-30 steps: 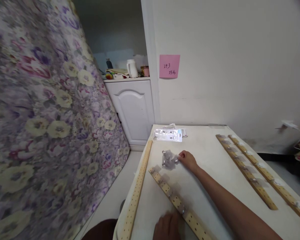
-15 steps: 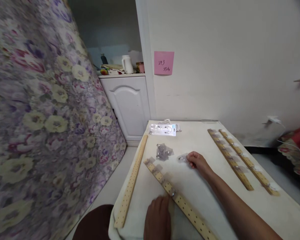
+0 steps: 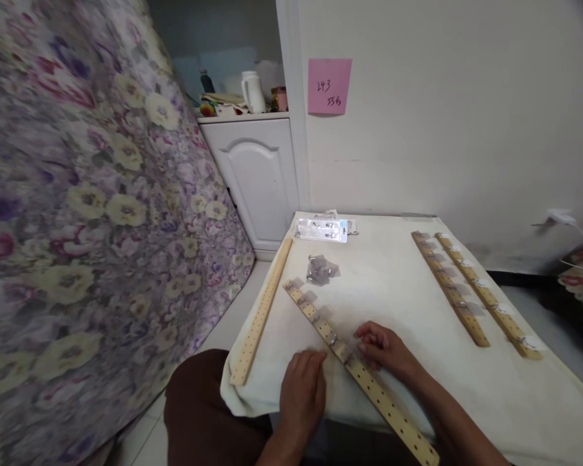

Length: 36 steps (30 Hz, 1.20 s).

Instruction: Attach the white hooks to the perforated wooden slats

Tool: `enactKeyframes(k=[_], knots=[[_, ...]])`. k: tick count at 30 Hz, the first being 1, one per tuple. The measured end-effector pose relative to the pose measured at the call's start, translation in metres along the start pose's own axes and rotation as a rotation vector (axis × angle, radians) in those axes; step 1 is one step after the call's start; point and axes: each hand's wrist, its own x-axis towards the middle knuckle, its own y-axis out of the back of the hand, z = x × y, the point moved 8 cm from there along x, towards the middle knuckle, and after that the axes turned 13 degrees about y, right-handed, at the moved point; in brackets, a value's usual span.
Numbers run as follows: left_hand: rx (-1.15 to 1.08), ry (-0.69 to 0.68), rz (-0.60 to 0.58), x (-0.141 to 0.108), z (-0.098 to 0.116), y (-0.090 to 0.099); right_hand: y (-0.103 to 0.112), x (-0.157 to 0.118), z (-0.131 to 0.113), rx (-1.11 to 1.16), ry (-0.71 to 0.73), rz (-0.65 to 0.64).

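Note:
A perforated wooden strip (image 3: 369, 382) lies slantwise in front of me, its near end past the table's front edge. Several small metal clips with clear plastic tags sit along its far half. The nearest clip (image 3: 346, 356) is beside the fingers of my right hand (image 3: 386, 349). That hand is bent, with thumb and forefinger apart; whether they still touch the plastic is hard to see. My left hand (image 3: 303, 385) rests palm down left of the strip, fingers curled together, fingertips close to its edge. Beyond lies a pile of clips in clear plastic (image 3: 320, 270).
Another perforated strip (image 3: 262, 310) lies along the table's left edge. Two wooden strips (image 3: 449, 288) with clips lie on the right. A clear package (image 3: 321, 230) is at the back. A floral curtain (image 3: 102, 226) hangs on the left; a white wall stands behind the table.
My right hand has come back toward me from the open tabletop to the strip. The plastic-tagged clip it pinched now sits on the strip. The view has tilted downward.

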Motion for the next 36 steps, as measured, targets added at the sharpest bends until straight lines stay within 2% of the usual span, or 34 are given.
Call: enactKeyframes(k=[4,9,22,36], knots=[[-0.043,-0.032,-0.010,-0.009,0.009,-0.004,0.000,-0.002,-0.001,-0.191,0.043,0.040],[0.024,-0.050,-0.029,-0.015,0.014,-0.011,0.004,-0.008,-0.010,-0.398,0.114,0.072],[0.081,-0.118,-0.063,-0.020,0.025,-0.023,0.008,-0.021,-0.013,-0.381,0.068,0.045],[0.125,-0.131,-0.037,-0.019,0.027,-0.022,0.010,-0.021,-0.010,-0.351,0.068,0.054]])
